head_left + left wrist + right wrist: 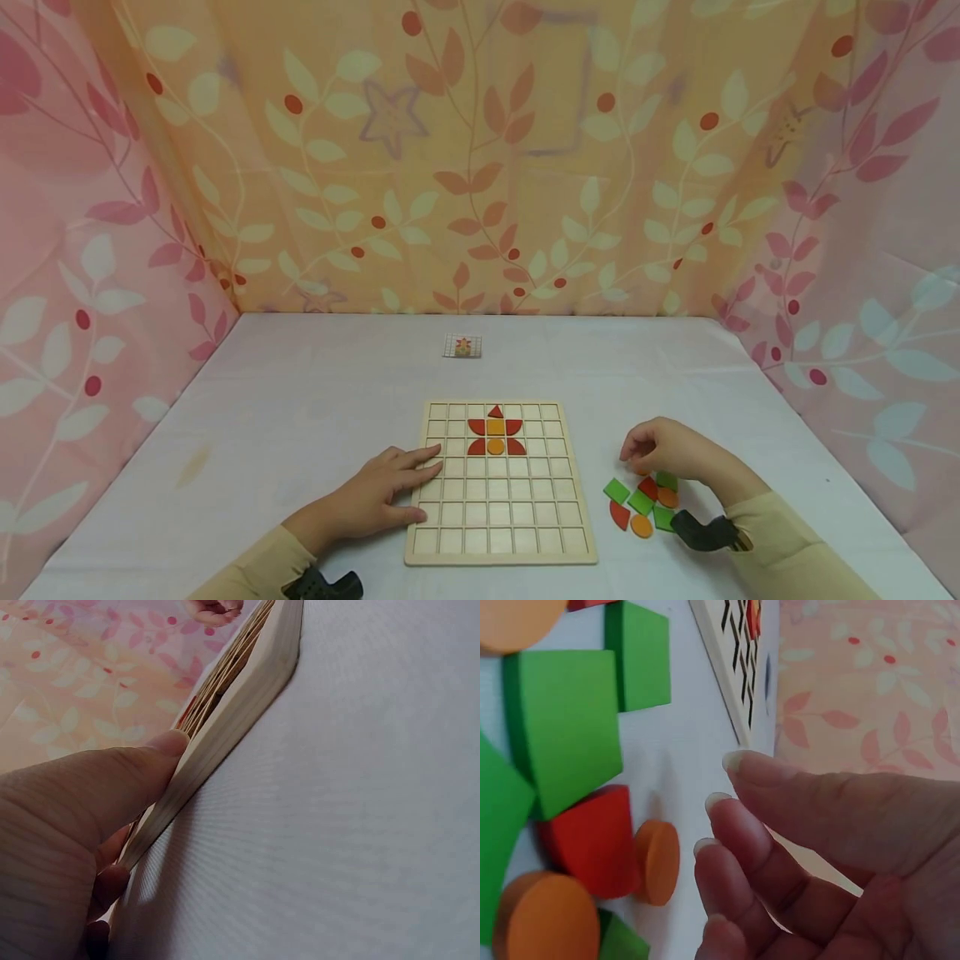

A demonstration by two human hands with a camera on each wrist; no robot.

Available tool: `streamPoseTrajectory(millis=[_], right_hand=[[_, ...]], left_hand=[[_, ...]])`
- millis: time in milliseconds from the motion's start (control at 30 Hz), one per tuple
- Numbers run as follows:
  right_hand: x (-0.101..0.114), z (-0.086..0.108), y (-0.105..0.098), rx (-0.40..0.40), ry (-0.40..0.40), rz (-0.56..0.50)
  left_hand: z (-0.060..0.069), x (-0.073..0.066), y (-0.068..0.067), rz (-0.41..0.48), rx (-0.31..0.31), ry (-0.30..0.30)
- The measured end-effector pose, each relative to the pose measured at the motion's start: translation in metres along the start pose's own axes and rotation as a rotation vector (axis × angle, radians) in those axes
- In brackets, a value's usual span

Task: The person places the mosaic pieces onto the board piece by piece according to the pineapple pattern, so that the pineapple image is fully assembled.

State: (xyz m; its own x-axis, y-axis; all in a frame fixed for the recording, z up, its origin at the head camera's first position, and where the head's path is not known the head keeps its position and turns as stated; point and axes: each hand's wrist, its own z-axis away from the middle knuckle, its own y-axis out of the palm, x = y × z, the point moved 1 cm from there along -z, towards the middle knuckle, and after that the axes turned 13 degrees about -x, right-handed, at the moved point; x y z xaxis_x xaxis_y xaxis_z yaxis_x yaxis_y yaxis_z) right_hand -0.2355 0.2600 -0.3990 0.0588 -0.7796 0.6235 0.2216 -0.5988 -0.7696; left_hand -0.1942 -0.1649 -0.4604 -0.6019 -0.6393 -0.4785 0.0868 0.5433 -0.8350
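A wooden grid board (500, 512) lies on the table with a red triangle (496, 412), an orange square (496, 427), an orange circle (496, 447) and several red quarter-round pieces near its top. My left hand (375, 493) rests along the board's left edge, fingers spread; in the left wrist view its thumb (142, 765) touches the rim. My right hand (663, 450) hovers just above the loose pieces, fingers loosely bent. The right wrist view shows a gap between thumb and fingers, nothing in it, with an orange disc (662, 862) and red piece (596, 840) beside the fingertips.
Loose green squares (617, 491), orange discs (641, 526) and red pieces (619, 515) lie right of the board. A small pattern card (462, 346) lies behind the board. Patterned cloth (480, 167) hangs around the table's back and sides.
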Motion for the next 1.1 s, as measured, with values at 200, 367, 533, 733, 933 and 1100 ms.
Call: streamPoseTrajectory(millis=[200,367,533,733,933,1100], right_hand=[[-0.007,0.005,-0.002,0.066,-0.06,-0.022],[-0.015,0.005,-0.004,0.028,-0.07,0.012],[-0.024,0.003,-0.004,-0.029,-0.014,0.009],[-0.027,0.001,0.0,-0.078,0.005,0.038],[-0.025,0.0,0.003,-0.102,-0.018,0.101],[-0.016,0.0,0.006,-0.091,-0.004,0.118]], left_hand=[[0.0,0.001,0.001,-0.007,0.004,-0.007],[0.0,0.001,0.001,-0.01,0.004,-0.01],[0.0,0.0,0.001,-0.014,0.004,-0.01],[-0.001,-0.001,0.001,-0.01,0.004,-0.017],[-0.001,-0.001,0.0,-0.013,0.006,-0.023],[-0.001,-0.002,0.0,-0.01,0.004,-0.022]])
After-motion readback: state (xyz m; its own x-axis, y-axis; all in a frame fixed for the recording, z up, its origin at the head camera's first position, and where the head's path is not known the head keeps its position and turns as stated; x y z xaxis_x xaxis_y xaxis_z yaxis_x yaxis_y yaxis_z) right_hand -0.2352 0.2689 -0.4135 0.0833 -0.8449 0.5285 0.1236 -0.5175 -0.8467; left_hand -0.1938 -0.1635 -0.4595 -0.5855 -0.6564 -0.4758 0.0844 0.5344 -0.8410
